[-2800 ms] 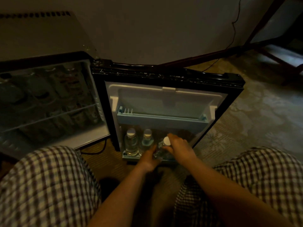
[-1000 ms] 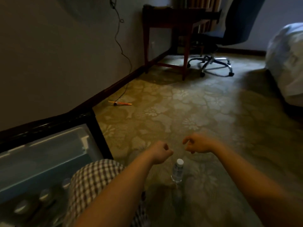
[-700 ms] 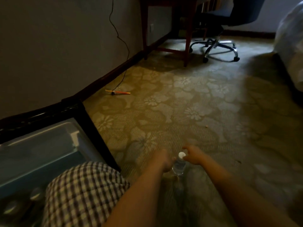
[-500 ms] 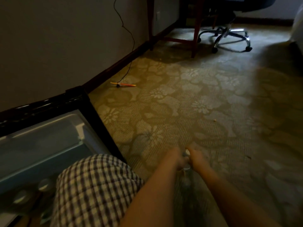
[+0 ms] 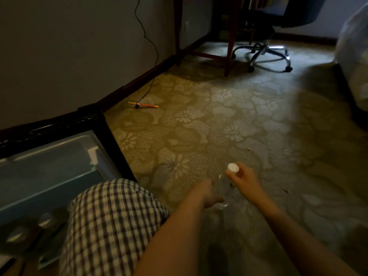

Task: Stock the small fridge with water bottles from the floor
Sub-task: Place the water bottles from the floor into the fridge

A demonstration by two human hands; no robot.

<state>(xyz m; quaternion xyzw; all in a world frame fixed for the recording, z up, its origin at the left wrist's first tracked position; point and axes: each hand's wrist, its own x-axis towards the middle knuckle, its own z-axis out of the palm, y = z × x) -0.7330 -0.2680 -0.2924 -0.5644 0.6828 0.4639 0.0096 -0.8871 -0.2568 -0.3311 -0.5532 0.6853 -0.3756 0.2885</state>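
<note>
1. Lower left of the frame: the open fridge door (image 5: 49, 166), pale liner facing up. Blurred white caps of the stocked bottles (image 5: 44, 219) sit in its shelf at the bottom-left edge.
2. Checked shorts (image 5: 111, 220) over a knee, bottom centre-left, overlapping the door.
3. Upper centre-left: a thin orange stick (image 5: 143, 105) lies on the carpet (image 5: 199, 126) where a black cable (image 5: 147, 36) comes down the wall.
4. Left hand (image 5: 207, 194), lower centre, back toward us. It touches the bottle's lower body, one digit reaching under the base. The other fingers are hidden, so we cannot tell whether it is wrapped round.
5. Water bottle (image 5: 226, 189), lower centre between both hands, over the carpet. It is tilted, with the white cap (image 5: 233, 167) up. We can't tell if the base touches the floor.
6. Handling, our guess:
   - It is a small clear plastic bottle, probably full, so light to moderate in weight.
   - The thin wall will dent if squeezed and is smooth, maybe slippery.
   - The best hold is the stiff neck under the cap or round the mid-body. It is not fragile.
7. Writing: none readable, since the frame is too dark and blurred. We can't make out a label on the bottle or a brand on the fridge.
8. Right hand (image 5: 244, 179), just right of the bottle, pinches the neck right under the cap.
9. Upper right: office chair base (image 5: 266, 54) by the desk legs, and pale bedding (image 5: 354, 46) at the right edge.
</note>
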